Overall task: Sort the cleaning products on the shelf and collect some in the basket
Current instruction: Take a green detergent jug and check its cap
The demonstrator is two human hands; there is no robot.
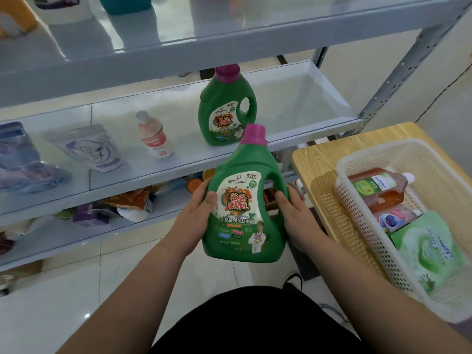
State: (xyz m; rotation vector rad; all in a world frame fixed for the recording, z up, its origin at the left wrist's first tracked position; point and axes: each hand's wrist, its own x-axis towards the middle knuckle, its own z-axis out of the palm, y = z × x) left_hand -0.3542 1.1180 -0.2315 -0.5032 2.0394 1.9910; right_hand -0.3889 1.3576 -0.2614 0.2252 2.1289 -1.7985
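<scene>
I hold a green detergent jug (245, 198) with a magenta cap upright in front of the shelf, label toward me. My left hand (196, 213) grips its left side and my right hand (296, 213) grips its handle side. A second, identical green jug (226, 108) stands on the middle shelf (293, 103) behind it. The white perforated basket (357, 200) sits on a wooden table (321, 154) to my right. It holds an orange-red bottle (380, 190), a pink bottle (396, 217) and a green pouch (429, 249).
On the middle shelf stand a small pink bottle (154, 135), a white-purple pouch (89, 149) and blue-purple pouches (20, 159) at far left. The lower shelf (76, 241) carries mixed packets. The top shelf (178, 47) holds blurred containers. A metal upright (408, 60) stands at right.
</scene>
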